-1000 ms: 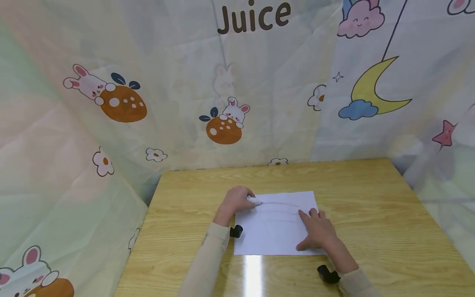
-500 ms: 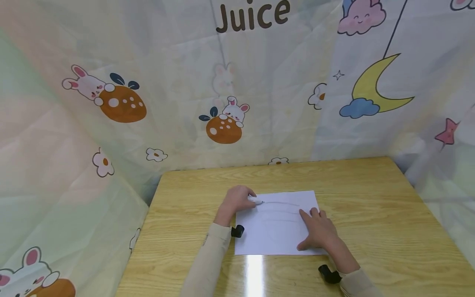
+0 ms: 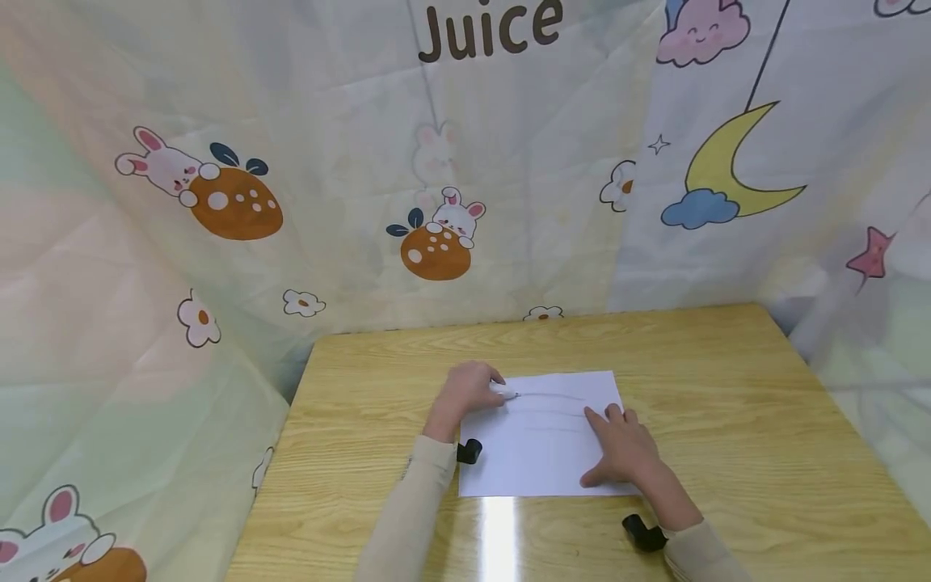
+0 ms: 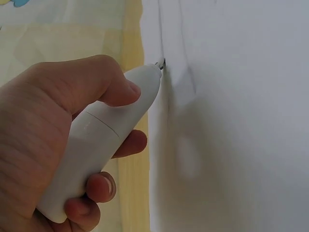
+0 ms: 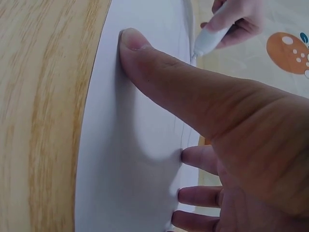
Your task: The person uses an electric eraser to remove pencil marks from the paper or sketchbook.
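The left hand (image 3: 465, 390) is curled round a stiff, light white plastic pen (image 4: 104, 137), gripped mid-barrel; the thin, floppy white paper sheet (image 3: 541, 453) is pinned flat under the spread right hand (image 3: 625, 453)

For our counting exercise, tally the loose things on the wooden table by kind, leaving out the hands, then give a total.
White plastic pen, gripped by the left hand: 1
White paper sheet, pressed flat by the right hand: 1
Total: 2

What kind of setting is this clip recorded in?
Probably a staged recording corner, not a lived-in room: a wooden table enclosed by cartoon-print cloth, with a paper sheet being drawn on with a white pen.
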`<state>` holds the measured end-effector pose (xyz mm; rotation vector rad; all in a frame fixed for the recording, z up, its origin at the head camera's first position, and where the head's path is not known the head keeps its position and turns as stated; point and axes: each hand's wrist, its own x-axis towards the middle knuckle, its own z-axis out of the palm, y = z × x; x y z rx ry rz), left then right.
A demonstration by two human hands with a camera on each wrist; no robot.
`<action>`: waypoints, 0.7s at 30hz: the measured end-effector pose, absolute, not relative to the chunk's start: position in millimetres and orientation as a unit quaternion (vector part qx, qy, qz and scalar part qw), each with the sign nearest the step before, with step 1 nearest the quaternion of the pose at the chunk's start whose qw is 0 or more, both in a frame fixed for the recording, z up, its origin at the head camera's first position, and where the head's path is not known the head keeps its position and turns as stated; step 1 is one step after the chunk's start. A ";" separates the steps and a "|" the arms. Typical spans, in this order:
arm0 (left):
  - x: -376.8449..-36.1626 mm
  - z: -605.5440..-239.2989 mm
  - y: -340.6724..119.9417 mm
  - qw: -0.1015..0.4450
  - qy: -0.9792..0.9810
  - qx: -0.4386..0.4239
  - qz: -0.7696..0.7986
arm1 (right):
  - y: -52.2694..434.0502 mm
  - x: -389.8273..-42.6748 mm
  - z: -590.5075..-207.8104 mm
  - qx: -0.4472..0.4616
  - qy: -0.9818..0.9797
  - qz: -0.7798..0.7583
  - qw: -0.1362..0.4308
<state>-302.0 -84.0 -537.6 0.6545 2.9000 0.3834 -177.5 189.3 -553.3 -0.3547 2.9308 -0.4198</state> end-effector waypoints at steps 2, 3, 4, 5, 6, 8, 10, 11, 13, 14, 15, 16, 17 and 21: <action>-302.0 -537.2 -81.7 0.075 0.964 0.224 0.126 | 188.8 -177.4 -552.8 -0.120 0.979 -0.140 0.083; -301.6 -536.7 -81.1 0.074 0.964 0.224 0.120 | 188.6 -177.5 -552.9 -0.120 0.979 -0.140 0.085; -301.2 -536.2 -80.9 0.075 0.966 0.219 0.115 | 188.4 -177.2 -553.4 -0.120 0.979 -0.138 0.086; -300.6 -535.3 -81.2 0.074 0.968 0.213 0.112 | 188.2 -177.4 -553.9 -0.120 0.979 -0.139 0.087; -300.1 -534.8 -81.7 0.073 0.970 0.206 0.109 | 188.1 -177.7 -554.2 -0.121 0.979 -0.137 0.086; -299.1 -533.7 -82.3 0.072 0.972 0.198 0.103 | 187.9 -177.9 -554.8 -0.121 0.980 -0.135 0.085; -298.7 -533.7 -82.1 0.069 0.972 0.200 0.098 | 187.6 -178.4 -554.4 -0.122 0.980 -0.134 0.084; -298.5 -533.7 -81.4 0.068 0.971 0.206 0.099 | 187.5 -178.7 -554.0 -0.122 0.980 -0.135 0.083; -298.7 -534.1 -79.6 0.063 0.969 0.219 0.101 | 187.3 -179.0 -553.3 -0.122 0.980 -0.136 0.082; -298.5 -533.8 -79.2 0.060 0.968 0.223 0.100 | 187.2 -179.4 -552.8 -0.123 0.980 -0.137 0.082; -298.2 -533.4 -79.1 0.056 0.968 0.225 0.095 | 187.1 -179.7 -552.2 -0.124 0.979 -0.137 0.082; -297.8 -532.6 -79.3 0.055 0.969 0.223 0.092 | 187.1 -179.6 -551.7 -0.125 0.979 -0.136 0.083; -297.0 -531.8 -79.9 0.055 0.971 0.217 0.088 | 187.3 -179.4 -551.2 -0.125 0.979 -0.134 0.084; -293.7 -527.0 -82.6 0.054 0.976 0.198 0.072 | 188.5 -179.1 -548.5 -0.125 0.979 -0.134 0.085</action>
